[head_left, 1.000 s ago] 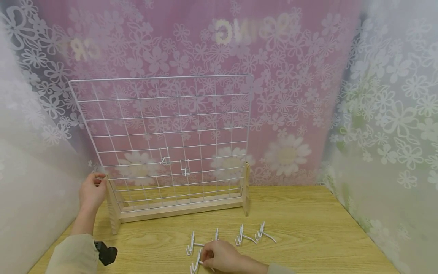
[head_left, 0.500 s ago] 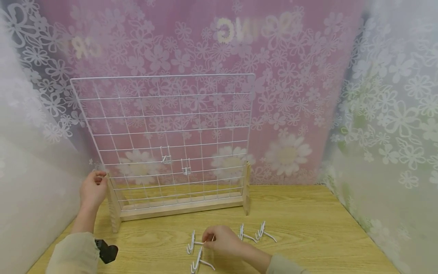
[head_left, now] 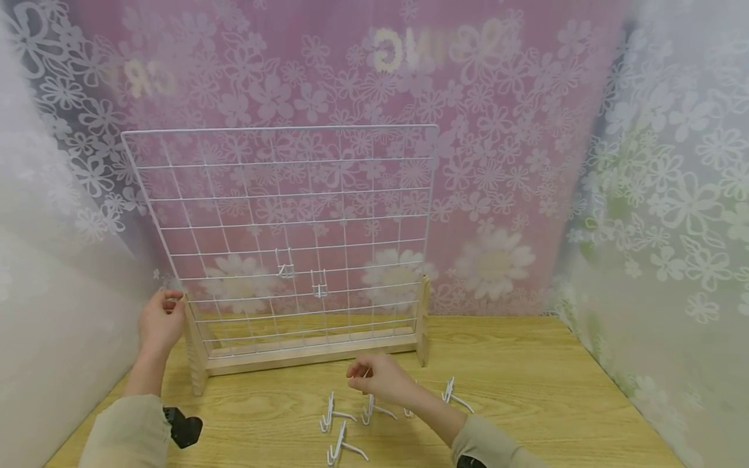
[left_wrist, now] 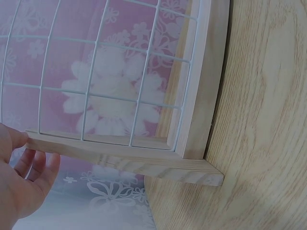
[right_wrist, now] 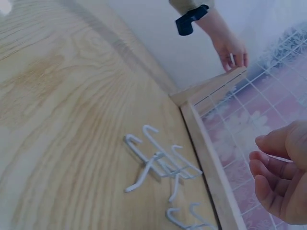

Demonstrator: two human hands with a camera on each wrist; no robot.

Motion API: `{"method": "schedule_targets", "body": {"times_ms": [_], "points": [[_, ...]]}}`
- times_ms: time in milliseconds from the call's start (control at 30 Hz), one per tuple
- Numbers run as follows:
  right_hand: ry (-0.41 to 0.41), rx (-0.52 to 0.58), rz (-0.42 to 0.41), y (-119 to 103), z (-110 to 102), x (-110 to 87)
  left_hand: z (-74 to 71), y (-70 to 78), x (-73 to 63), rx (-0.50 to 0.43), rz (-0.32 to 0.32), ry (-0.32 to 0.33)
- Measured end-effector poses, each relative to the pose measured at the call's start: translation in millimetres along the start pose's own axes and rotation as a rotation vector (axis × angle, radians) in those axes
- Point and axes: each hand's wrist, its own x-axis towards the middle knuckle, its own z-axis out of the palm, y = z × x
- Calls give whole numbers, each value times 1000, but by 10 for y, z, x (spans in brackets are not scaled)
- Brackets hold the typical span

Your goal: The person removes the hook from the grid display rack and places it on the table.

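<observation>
A white wire grid panel (head_left: 281, 129) stands upright in a wooden stand (head_left: 316, 360). My left hand (head_left: 162, 323) pinches the top of the stand's left upright (left_wrist: 120, 160), thumb on one side and fingertips on the other. Two white wire hooks hang on the grid: an upper one (head_left: 285, 270) and a lower one (head_left: 319, 290). My right hand (head_left: 381, 379) hovers in front of the stand's base, fingers loosely curled; the right wrist view shows nothing between thumb and fingers. Beneath it lies a white hook (head_left: 370, 409), with another hook (head_left: 331, 416) to its left.
More loose hooks lie on the wooden table (head_left: 526, 377): a front one (head_left: 338, 448), a right one (head_left: 452, 393), and one mostly hidden by the right forearm. Flowered curtains (head_left: 497, 162) enclose the back and sides.
My right hand has moved from the front hook up past the middle hook towards the stand, uncovering both hooks. My left hand has stayed at the upright.
</observation>
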Motion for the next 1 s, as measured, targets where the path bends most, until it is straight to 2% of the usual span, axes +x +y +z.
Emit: {"method": "schedule_targets", "body": {"times_ms": [633,900,1000], "points": [[63,7,23,-222,-237,232,-6,-23,-10,19,0,5],[82,75,16,-292,-325,334,-3,-5,1,15,7,0],[104,64,6,-311,-343,383,-2,0,-5,10,-1,2]]}}
